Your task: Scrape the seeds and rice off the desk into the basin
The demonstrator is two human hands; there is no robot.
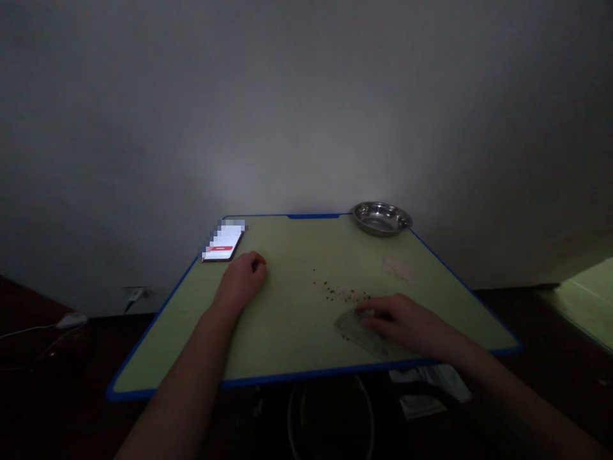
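My left hand rests on the green tabletop, its fingers curled in; I see nothing in them. At the right, my right hand reaches over a clear, see-through plastic piece, perhaps a bag or shallow dish. Its thumb and fingertips are drawn close together, and whatever they hold is too small or dim to make out. Just beyond those fingertips lies a loose scatter of pale grains mixed with small dark beans. A separate patch of pale grains lies farther right.
A shiny metal bowl stands at the far right corner. A phone with a lit screen lies at the far left edge. Blue trim borders the table, which stands against a grey wall. A dark round-topped object is below the front edge.
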